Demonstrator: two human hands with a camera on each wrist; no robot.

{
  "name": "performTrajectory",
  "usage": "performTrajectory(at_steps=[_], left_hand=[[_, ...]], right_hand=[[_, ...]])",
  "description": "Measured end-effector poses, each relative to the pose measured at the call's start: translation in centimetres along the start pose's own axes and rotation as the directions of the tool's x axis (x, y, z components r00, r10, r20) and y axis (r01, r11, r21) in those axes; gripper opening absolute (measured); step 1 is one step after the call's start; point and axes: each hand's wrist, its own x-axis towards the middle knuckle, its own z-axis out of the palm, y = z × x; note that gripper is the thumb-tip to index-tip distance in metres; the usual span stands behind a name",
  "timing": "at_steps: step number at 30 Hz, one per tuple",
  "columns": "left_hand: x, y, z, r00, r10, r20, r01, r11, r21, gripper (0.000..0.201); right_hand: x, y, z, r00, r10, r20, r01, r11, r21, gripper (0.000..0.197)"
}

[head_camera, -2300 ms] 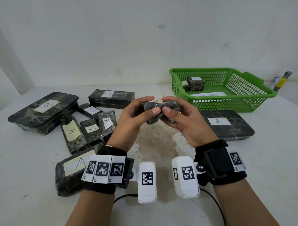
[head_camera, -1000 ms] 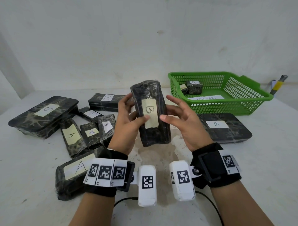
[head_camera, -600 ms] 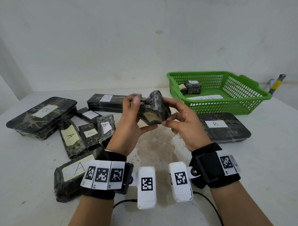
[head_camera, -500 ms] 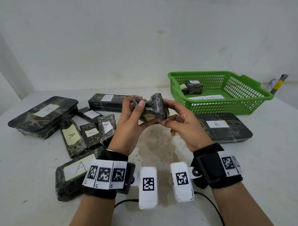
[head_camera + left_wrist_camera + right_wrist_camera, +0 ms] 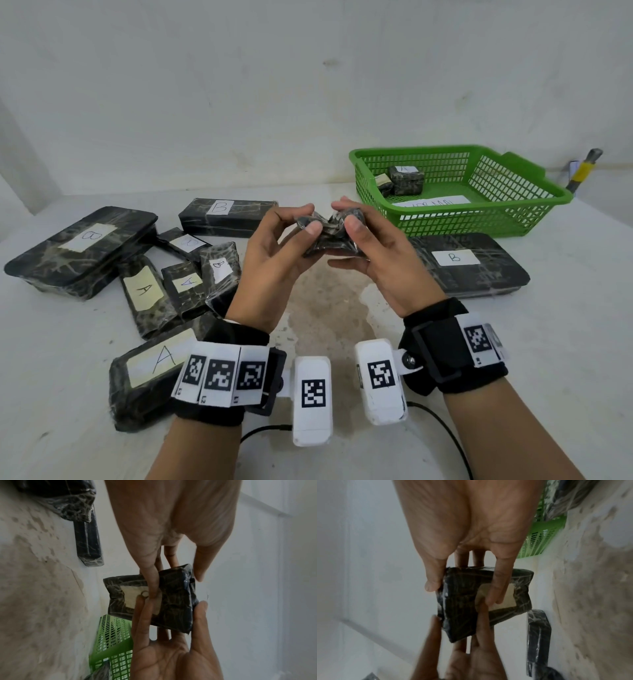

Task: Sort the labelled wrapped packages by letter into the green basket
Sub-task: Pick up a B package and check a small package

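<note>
— Hands first: what grips what?

— Left hand (image 5: 274,253) and right hand (image 5: 373,253) both pinch one dark wrapped package (image 5: 329,234), thumbs on its near side, fingers curled over the far side. It sits between the two hands, raised above the table (image 5: 565,342), in front of the green basket (image 5: 479,219).

— Its label?

— From the head view it is turned away; the wrist views show a pale label (image 5: 132,595) on the underside, partly under fingers, the letter unreadable.

— Count the rest.

— Two small packages in the basket's far left corner, beside a white paper strip (image 5: 431,202). One flat package marked B (image 5: 455,257) lies just in front of the basket. Seven more lie at left: three marked A, the others B or too blurred to read.

— Against a second ago?

— Then the package stood upright with its B label facing the camera. Now it is tipped flat, label down, both hands still on it. The basket's contents are unchanged.
</note>
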Motion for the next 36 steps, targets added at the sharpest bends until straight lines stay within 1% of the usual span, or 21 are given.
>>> performTrajectory(at_steps=[2, 5, 8, 10, 12, 14, 17, 19, 21, 22, 25, 26, 29, 31, 32, 36], left_hand=[[0.04, -0.09, -0.07, 1.0, 0.006, -0.009, -0.005, 1.0, 0.003, 0.021], [0.07, -0.36, -0.13, 0.999, 0.016, -0.038, -0.015, 0.999, 0.031, 0.02], [0.16, -0.33, -0.04, 0.999, 0.004, -0.038, -0.004, 1.0, 0.009, 0.026], [0.11, -0.28, 0.04, 1.0, -0.008, -0.023, 0.008, 1.0, -0.019, 0.031], [0.04, -0.3, 0.11, 0.999, -0.018, -0.03, 0.018, 1.0, 0.005, 0.037], [0.05, -0.51, 0.12, 0.998, -0.014, -0.057, 0.017, 0.999, 0.041, 0.032], [0.09, -0.59, 0.11, 0.996, -0.011, -0.088, 0.015, 0.999, 0.051, 0.023], [0.07, -0.43, 0.14, 0.997, -0.004, -0.082, 0.007, 0.999, 0.032, 0.027], [0.01, -0.3, 0.17, 0.998, -0.008, -0.057, 0.01, 1.0, 0.024, 0.032], [-0.03, -0.26, 0.19, 0.999, -0.013, -0.047, 0.014, 0.999, 0.029, 0.034], [-0.1, -0.39, 0.26, 0.999, -0.02, -0.045, 0.022, 0.998, 0.051, 0.035], [-0.12, -0.42, 0.29, 0.999, -0.019, -0.049, 0.022, 0.998, 0.055, 0.034], [-0.06, -0.53, 0.32, 0.997, -0.016, -0.075, 0.02, 0.998, 0.062, 0.028], [-0.01, -0.57, 0.27, 0.996, -0.01, -0.091, 0.015, 0.999, 0.051, 0.025], [0.0, -0.53, 0.27, 0.996, -0.009, -0.09, 0.012, 0.999, 0.038, 0.026], [-0.03, -0.31, 0.29, 0.998, -0.028, -0.056, 0.029, 1.0, 0.008, 0.039]], right_hand=[[0.08, 0.2, -0.21, 1.0, -0.014, -0.027, 0.015, 0.999, 0.029, 0.034], [0.21, 0.34, -0.39, 0.999, 0.007, -0.049, -0.005, 0.999, 0.04, 0.028], [0.13, 0.05, -0.47, 0.999, 0.028, -0.037, -0.026, 0.998, 0.058, 0.033], [0.13, -0.22, -0.36, 0.997, 0.014, -0.07, -0.009, 0.997, 0.073, 0.035], [0.2, -0.08, -0.12, 0.992, -0.007, -0.124, 0.013, 0.999, 0.05, 0.034], [0.24, 0.21, 0.06, 0.986, -0.01, -0.167, 0.013, 1.0, 0.016, 0.035], [0.25, 0.32, -0.07, 0.988, 0.019, -0.151, -0.019, 1.0, 0.002, 0.037], [0.12, 0.23, -0.21, 0.992, 0.014, -0.125, -0.013, 1.0, 0.011, 0.041], [0.1, 0.21, -0.19, 0.989, -0.013, -0.145, 0.016, 1.0, 0.019, 0.043], [0.13, 0.29, -0.16, 0.986, -0.025, -0.166, 0.028, 1.0, 0.014, 0.04], [0.1, 0.5, 0.03, 0.979, -0.038, -0.2, 0.036, 0.999, -0.013, 0.02], [0.1, 0.52, 0.0, 0.979, -0.032, -0.201, 0.03, 0.999, -0.016, 0.02], [0.2, 0.42, -0.18, 0.987, -0.005, -0.161, 0.005, 1.0, -0.003, 0.031], [0.18, 0.47, -0.26, 0.993, -0.003, -0.122, 0.002, 1.0, -0.002, 0.03], [0.12, 0.48, -0.26, 0.993, -0.011, -0.12, 0.01, 1.0, -0.009, 0.031], [-0.05, 0.49, 0.01, 0.986, -0.063, -0.157, 0.061, 0.998, -0.018, 0.037]])
